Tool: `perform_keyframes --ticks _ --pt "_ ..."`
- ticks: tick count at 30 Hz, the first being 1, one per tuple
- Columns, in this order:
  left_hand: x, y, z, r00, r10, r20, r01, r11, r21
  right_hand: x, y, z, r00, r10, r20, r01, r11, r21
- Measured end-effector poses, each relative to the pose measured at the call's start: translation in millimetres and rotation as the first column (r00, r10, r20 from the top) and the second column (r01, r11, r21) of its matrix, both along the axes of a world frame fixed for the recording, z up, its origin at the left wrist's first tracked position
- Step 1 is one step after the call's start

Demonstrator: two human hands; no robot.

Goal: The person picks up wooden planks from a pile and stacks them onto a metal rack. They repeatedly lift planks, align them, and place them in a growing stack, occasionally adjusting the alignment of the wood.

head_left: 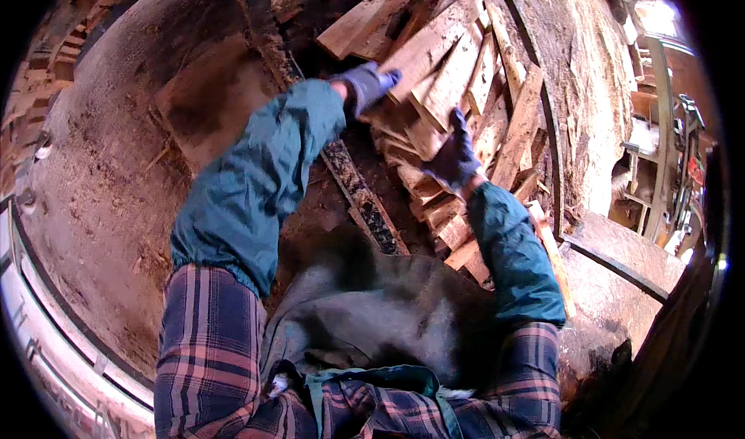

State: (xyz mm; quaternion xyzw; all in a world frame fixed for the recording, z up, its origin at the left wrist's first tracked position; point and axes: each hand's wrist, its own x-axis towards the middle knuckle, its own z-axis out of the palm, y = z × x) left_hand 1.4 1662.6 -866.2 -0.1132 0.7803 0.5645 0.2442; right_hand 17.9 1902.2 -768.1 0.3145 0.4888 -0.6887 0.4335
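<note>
Left hand [365, 88] reaching to wood pieces [438, 42], upper middle of frame. Right hand [455, 158] sitting among them, nearer centre. Can't tell if fingers [459, 122] are holding any. Some pieces lying neat, many lying crooked; seeming part tidy.

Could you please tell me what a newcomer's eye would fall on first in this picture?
Probably the heap of pale wooden pieces, which runs from the top centre down to the right of the middle. Next come the left hand and right hand, both in purplish gloves, at the heap, the left one higher up. The teal sleeve covers also stand out, on both forearms below the gloves.
</note>
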Motion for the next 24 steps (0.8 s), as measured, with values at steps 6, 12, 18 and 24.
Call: perform_keyframes --ticks 6,12,18,24 --pt "24 92 3 0.950 0.232 0.211 -0.302 0.858 0.416 -15 131 -24 0.950 0.240 -0.199 -0.177 0.941 0.290" --pt "35 73 12 0.898 0.359 0.256 -0.436 0.808 0.396 -6 25 31 0.986 0.135 -0.098 -0.105 0.960 0.261" --pt "47 74 49 0.985 0.158 0.073 -0.169 0.967 0.189 4 52 24 0.996 0.075 -0.048 -0.066 0.982 0.176" --pt "49 48 107 0.949 0.254 -0.185 -0.184 0.927 0.326 32 3 95 0.996 0.090 0.007 -0.090 0.996 0.025"
